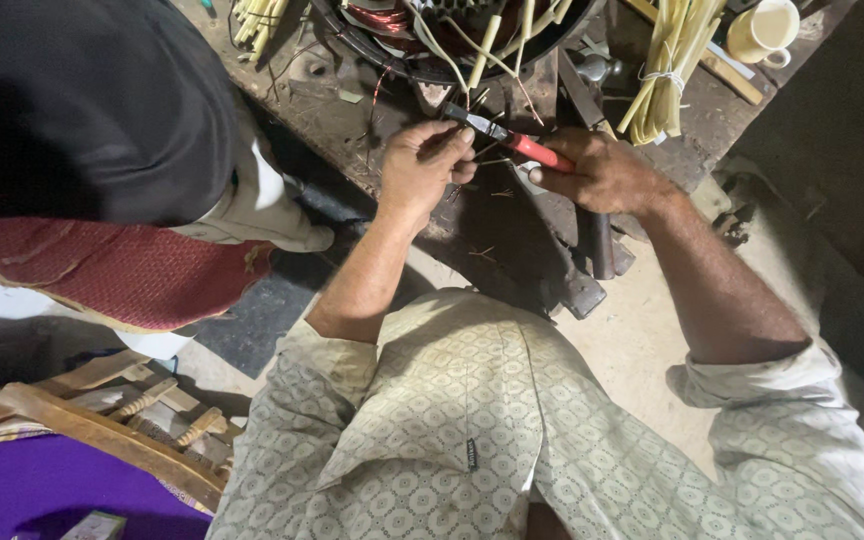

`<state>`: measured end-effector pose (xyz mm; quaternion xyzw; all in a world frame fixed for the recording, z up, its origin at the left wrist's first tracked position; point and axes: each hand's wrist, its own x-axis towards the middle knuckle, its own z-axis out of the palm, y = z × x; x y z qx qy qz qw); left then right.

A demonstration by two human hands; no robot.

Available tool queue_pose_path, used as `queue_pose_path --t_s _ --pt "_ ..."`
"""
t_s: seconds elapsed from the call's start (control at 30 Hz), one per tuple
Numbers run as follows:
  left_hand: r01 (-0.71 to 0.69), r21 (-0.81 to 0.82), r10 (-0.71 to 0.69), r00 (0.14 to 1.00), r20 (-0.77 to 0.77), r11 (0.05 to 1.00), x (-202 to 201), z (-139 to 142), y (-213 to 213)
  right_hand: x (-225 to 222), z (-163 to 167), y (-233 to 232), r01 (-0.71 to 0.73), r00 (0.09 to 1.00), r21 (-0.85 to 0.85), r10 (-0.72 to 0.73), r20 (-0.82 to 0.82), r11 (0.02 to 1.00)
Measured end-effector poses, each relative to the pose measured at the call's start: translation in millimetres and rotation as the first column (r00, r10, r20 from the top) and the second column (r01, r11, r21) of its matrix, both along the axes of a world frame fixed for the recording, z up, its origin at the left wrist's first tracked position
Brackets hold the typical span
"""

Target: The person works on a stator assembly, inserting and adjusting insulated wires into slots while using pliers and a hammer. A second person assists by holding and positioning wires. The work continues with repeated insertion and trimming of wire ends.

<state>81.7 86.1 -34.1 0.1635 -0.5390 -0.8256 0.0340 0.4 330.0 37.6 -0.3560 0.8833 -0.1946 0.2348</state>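
Dark, cluttered counter (pixel 512 240) carries a wound motor stator (pixel 452 35). Right hand (pixel 602 175) is closed around red-handled pliers (pixel 512 140), whose long axis runs leftward to the left hand (pixel 422 165), pinched shut on a thin wire (pixel 472 100) just beside the tips

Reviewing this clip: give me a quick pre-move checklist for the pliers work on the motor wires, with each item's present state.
1. Right hand grips the red-handled pliers: ok.
2. Left hand pinches something thin at the plier tips: ok; what it pinches, cannot tell.
3. Plier tips closed on the wire: cannot tell, fingers hide them.
4. Left fingertips clear of the tips: not ok, right beside them.
5. Motor stator sits on the workbench: ok, partly out of frame.
6. Cup and bundled sleeves away from both hands: ok.
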Motion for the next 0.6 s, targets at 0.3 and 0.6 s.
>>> queue_pose_path --t_s 0.3,0.6 --pt "0.032 0.043 -0.032 0.999 -0.002 0.999 -1 3 -7 3 5 -10 -0.022 0.998 0.034 0.024 -0.052 0.999" --pt "0.056 0.070 -0.056 0.998 -0.002 0.996 -3 3 -12 2 20 -17 0.060 0.996 0.093 -0.065 0.055 0.994"
